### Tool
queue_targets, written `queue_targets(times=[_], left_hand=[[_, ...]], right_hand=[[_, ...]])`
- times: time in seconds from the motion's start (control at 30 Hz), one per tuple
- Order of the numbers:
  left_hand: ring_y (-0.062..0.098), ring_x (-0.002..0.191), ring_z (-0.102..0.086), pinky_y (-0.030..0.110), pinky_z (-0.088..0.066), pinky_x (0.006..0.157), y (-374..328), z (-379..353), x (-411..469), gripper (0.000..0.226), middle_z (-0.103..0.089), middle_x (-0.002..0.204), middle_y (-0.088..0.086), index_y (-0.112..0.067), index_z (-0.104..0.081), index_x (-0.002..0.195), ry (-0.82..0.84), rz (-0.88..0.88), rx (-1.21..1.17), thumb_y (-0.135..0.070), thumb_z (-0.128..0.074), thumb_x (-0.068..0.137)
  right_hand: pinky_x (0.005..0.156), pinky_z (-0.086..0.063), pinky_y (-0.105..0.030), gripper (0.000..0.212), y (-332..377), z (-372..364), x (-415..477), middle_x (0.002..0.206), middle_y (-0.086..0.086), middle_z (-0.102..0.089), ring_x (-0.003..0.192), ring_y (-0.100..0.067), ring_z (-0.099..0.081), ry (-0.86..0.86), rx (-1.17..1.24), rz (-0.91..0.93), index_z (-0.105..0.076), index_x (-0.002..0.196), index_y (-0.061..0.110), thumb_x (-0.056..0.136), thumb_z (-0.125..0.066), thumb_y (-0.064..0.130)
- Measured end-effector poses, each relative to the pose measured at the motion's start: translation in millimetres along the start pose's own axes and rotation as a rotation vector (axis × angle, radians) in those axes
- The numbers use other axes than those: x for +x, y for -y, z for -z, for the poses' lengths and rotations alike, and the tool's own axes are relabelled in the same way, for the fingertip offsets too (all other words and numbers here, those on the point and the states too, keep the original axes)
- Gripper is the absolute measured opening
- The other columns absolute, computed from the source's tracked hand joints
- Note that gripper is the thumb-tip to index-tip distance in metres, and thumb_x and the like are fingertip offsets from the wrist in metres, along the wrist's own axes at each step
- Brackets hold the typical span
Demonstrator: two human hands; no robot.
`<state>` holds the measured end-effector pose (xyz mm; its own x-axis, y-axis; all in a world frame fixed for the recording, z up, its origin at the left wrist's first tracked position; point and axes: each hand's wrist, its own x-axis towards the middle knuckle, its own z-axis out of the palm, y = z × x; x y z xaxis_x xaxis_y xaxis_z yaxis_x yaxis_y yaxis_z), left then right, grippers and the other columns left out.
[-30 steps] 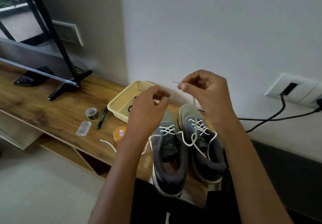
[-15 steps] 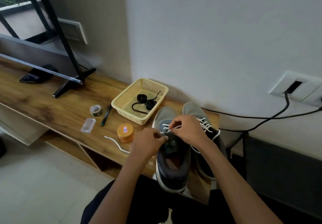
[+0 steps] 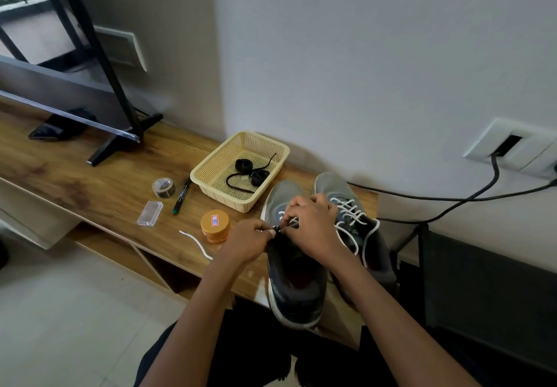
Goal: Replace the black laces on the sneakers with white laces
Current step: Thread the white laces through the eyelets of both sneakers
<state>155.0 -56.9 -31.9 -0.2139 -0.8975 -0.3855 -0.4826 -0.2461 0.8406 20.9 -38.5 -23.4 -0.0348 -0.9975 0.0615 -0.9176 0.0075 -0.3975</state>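
Note:
Two grey sneakers stand side by side on the wooden shelf. Over the lacing of the left sneaker [image 3: 294, 281] both my hands meet. My left hand [image 3: 250, 240] pinches a white lace at the upper eyelets, and my right hand [image 3: 313, 227] grips the lace just beside it, covering most of the crossings. The right sneaker [image 3: 358, 224] carries a white lace [image 3: 349, 215] with loose ends hanging over its side. Rolled black laces [image 3: 250, 172] lie in the yellow basket [image 3: 211, 172]. A free white lace end [image 3: 196, 243] trails on the shelf to the left.
On the wooden shelf [image 3: 90, 181] lie an orange-lidded jar [image 3: 214, 225], a pen [image 3: 181, 195], a tape roll [image 3: 163, 187] and a clear plastic box [image 3: 149, 212]. A TV stand [image 3: 120, 133] sits at the back left. Black cables [image 3: 452, 200] run from a wall socket [image 3: 512, 145].
Both hands came down from in front of the wall, where they pulled a lace upward, to the left sneaker's eyelets. The basket with the black laces is now uncovered.

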Motion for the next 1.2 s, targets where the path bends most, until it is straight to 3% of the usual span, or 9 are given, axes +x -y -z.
queue_targets(times=[0.2, 0.37, 0.47, 0.53, 0.63, 0.73, 0.87, 1.1, 1.2], left_hand=[[0.026, 0.102, -0.061, 0.04, -0.044, 0.098, 3, 3, 2, 0.017, -0.069, 0.102, 0.012, -0.011, -0.072, 0.101, -0.011, -0.031, 0.101, -0.019, -0.062, 0.09], [0.021, 0.072, -0.051, 0.03, -0.037, 0.068, 1, 3, 0, 0.028, -0.061, 0.081, 0.015, -0.006, -0.068, 0.085, -0.024, -0.047, 0.098, -0.028, -0.054, 0.095], [0.016, 0.069, -0.041, 0.025, -0.031, 0.061, -1, 0, -3, 0.023, -0.049, 0.073, 0.009, -0.01, -0.06, 0.081, 0.006, -0.038, 0.063, -0.025, -0.052, 0.096], [0.016, 0.076, -0.047, 0.024, -0.035, 0.067, -2, -1, -5, 0.018, -0.055, 0.078, 0.007, -0.01, -0.067, 0.088, 0.041, -0.044, 0.041, -0.019, -0.053, 0.096], [0.017, 0.104, -0.055, 0.028, -0.04, 0.088, -3, -1, -7, 0.025, -0.065, 0.11, 0.009, -0.007, -0.067, 0.115, 0.053, -0.03, 0.027, -0.012, -0.053, 0.095], [0.014, 0.11, -0.054, 0.026, -0.038, 0.095, -4, 0, -7, 0.029, -0.064, 0.119, 0.008, -0.008, -0.064, 0.12, 0.083, -0.001, 0.01, -0.005, -0.054, 0.093], [0.011, 0.104, -0.056, 0.027, -0.041, 0.098, -4, -6, -9, 0.03, -0.067, 0.115, 0.005, -0.011, -0.066, 0.118, 0.065, -0.025, 0.01, -0.003, -0.058, 0.09], [0.008, 0.098, -0.058, 0.02, -0.044, 0.081, -2, -8, -10, 0.03, -0.07, 0.11, 0.004, -0.017, -0.068, 0.117, 0.037, -0.164, 0.164, -0.008, -0.062, 0.089], [0.016, 0.095, -0.065, 0.036, -0.045, 0.093, 2, -4, -6, 0.022, -0.074, 0.097, 0.001, -0.024, -0.073, 0.106, 0.017, -0.151, 0.318, -0.023, -0.067, 0.085]], right_hand=[[0.105, -0.001, -0.039, 0.012, 0, -6, -6, 0.116, 0.012, -0.051, 0.123, -0.021, -0.027, -0.075, -0.054, 0.011, -0.071, 0.09, 0.022, 0.084, -0.061, 0.025], [0.108, 0.003, -0.047, 0.012, 4, -14, -13, 0.109, 0.009, -0.057, 0.12, -0.024, -0.031, -0.206, -0.073, -0.014, -0.071, 0.081, 0.016, 0.083, -0.06, 0.02], [0.106, 0.004, -0.044, 0.009, 0, -19, -14, 0.105, 0.012, -0.06, 0.118, -0.023, -0.034, -0.251, -0.041, -0.081, -0.072, 0.078, 0.017, 0.08, -0.063, 0.019], [0.106, 0.002, -0.044, 0.007, -2, -21, -12, 0.102, 0.013, -0.062, 0.118, -0.022, -0.034, -0.246, 0.052, -0.134, -0.072, 0.074, 0.018, 0.078, -0.066, 0.017], [0.109, -0.001, -0.05, 0.01, -3, -19, -9, 0.1, 0.014, -0.065, 0.117, -0.019, -0.036, -0.207, 0.178, -0.158, -0.071, 0.07, 0.019, 0.077, -0.067, 0.014], [0.107, 0.0, -0.045, 0.012, -2, -20, -10, 0.093, 0.015, -0.066, 0.111, -0.015, -0.037, -0.243, 0.137, -0.137, -0.069, 0.067, 0.021, 0.077, -0.065, 0.015], [0.101, -0.007, -0.04, 0.018, 5, -31, -17, 0.08, 0.009, -0.063, 0.1, -0.021, -0.042, -0.369, -0.035, -0.145, -0.058, 0.062, 0.02, 0.078, -0.058, 0.012], [0.102, -0.005, -0.036, 0.02, 3, -21, -14, 0.09, 0.011, -0.062, 0.107, -0.014, -0.034, -0.256, 0.135, -0.25, -0.055, 0.07, 0.026, 0.084, -0.054, 0.013], [0.104, 0.003, -0.037, 0.015, 4, -15, -13, 0.091, 0.011, -0.063, 0.111, -0.014, -0.034, -0.176, 0.102, -0.187, -0.064, 0.075, 0.024, 0.084, -0.056, 0.014]])
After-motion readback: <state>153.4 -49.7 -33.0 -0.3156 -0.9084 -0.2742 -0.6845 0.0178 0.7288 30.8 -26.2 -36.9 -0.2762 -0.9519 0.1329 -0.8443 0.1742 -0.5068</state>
